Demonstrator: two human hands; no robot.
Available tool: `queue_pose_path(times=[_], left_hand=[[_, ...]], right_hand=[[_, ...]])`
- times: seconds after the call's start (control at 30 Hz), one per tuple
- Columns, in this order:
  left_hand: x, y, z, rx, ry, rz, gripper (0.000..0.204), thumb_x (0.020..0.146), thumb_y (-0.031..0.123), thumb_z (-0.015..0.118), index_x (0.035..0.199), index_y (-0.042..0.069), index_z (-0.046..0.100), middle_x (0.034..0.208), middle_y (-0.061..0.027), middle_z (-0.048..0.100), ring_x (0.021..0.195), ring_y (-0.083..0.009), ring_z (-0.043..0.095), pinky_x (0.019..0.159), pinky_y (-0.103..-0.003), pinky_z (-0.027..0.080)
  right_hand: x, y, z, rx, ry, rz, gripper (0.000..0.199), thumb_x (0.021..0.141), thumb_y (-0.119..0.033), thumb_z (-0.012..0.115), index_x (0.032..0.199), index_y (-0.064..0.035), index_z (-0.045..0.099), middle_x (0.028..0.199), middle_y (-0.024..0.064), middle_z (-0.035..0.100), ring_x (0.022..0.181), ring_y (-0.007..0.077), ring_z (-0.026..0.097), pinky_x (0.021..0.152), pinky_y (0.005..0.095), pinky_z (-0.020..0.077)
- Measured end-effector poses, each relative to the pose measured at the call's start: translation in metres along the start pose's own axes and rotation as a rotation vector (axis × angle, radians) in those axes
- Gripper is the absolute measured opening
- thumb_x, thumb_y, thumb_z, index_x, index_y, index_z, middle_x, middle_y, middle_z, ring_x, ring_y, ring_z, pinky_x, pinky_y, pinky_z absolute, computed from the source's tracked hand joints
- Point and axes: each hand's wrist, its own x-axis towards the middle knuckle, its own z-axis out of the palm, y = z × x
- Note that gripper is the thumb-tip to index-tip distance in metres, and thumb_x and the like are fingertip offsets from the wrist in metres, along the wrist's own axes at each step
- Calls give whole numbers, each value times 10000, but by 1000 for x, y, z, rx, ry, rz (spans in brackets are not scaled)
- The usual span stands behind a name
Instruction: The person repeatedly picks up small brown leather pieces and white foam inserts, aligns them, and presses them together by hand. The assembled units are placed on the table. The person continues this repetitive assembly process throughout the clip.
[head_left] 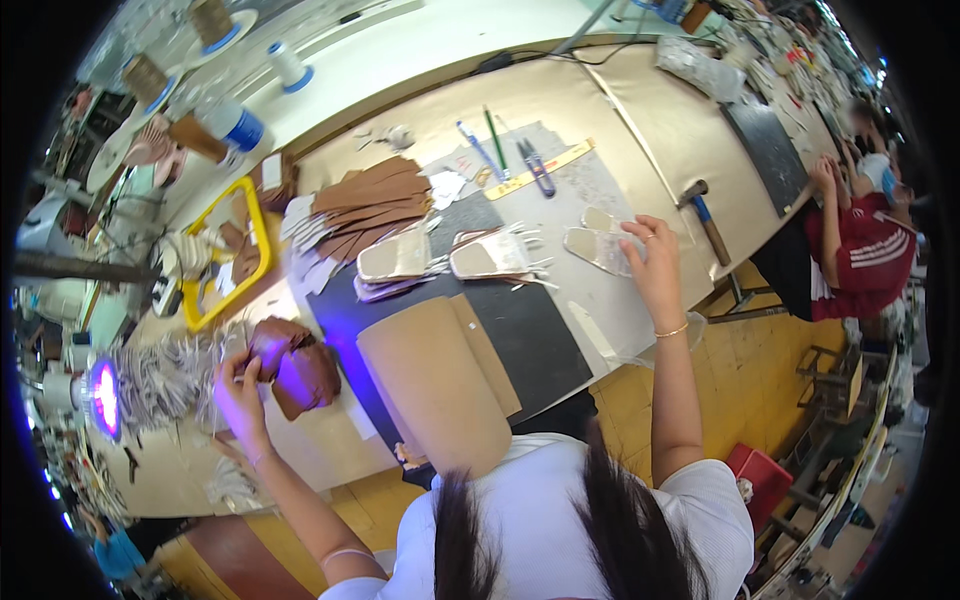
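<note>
My right hand [655,262] is on the right of the table, its fingers and thumb pinched at the edge of a pale sole-shaped piece [592,246]. A second, smaller pale piece [598,219] lies against it. On the left, my left hand [240,392] has its fingers curled beside a stack of folded brown leather pieces [300,372]; what is between the fingertips is hidden. A heap of grey-white straps [165,378] lies just left of that hand. Two stacks of pale sole pieces with white strips, one left [395,258] and one right [490,256], sit between my hands.
A brown board [432,375] stands out over the table's near edge. Brown leather strips [370,205], a yellow frame [262,230], thread snips [537,168], a yellow ruler [555,165] and a hammer [706,222] lie around. A lit lamp [104,397] shines at left. Another person [860,245] sits at right.
</note>
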Motion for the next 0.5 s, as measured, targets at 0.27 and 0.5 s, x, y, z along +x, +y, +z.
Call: queue_pose_path(times=[0.27,0.5], left_hand=[[11,-31,-5,-194,-91,-228,275,719,133,760,920,1,627,747,-53,615,635,-115,551,592,-251,461],[22,-19,-1,-345,-133,-381,289,624,151,834,796,33,634,669,-24,617,580,-99,553,519,-250,438]], right_hand=[[5,-6,5,-18,-124,-40,424,726,-100,723,1137,-89,624,1196,129,528,1103,311,482,958,392,383],[-7,9,16,27,-139,-107,445,664,2,709,1074,-28,536,1122,161,523,1092,353,467,978,443,339]])
